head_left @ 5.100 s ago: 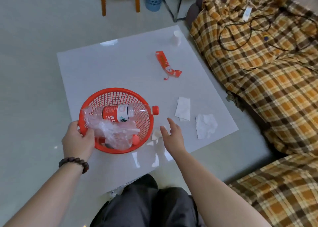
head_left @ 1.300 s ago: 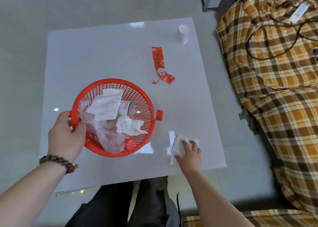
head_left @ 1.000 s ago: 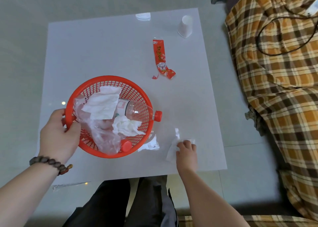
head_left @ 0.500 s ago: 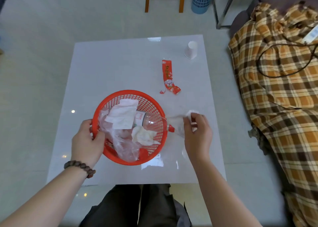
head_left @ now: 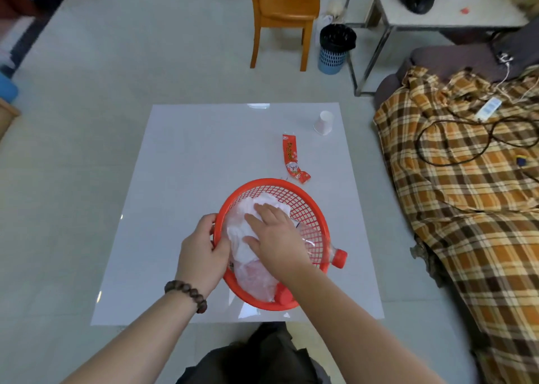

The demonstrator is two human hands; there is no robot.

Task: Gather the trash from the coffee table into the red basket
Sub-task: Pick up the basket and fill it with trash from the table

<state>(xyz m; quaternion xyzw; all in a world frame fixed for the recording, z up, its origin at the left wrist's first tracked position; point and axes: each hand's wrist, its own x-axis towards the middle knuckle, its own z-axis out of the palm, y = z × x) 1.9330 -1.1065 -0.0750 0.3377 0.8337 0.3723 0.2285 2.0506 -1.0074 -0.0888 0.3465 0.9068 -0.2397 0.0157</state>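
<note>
We see the red basket sitting on the white bench, toward its near right part, tilted a little so its mouth faces us. Our left hand grips the basket's left rim, fingers curled over the edge and thumb on the outside; a bead bracelet circles that wrist. Our right hand lies inside the basket with fingers spread fairly flat, pressing on crumpled white tissues; we cannot tell whether anything is pinched beneath the palm. Under the tissues lies a clear plastic bag, and a clear bottle rests across the basket with its red cap poking out past the right rim. A second red cap shows at the basket's near edge. Two pieces of trash lie on the bench beyond the basket: a red wrapper, just past the far rim, and a white paper cup, upside down near the far right corner. To the right, a plaid blanket covers a sofa, with a black cable looped on it. Beyond the bench stand a wooden chair and a small blue bin lined with a black bag.
</note>
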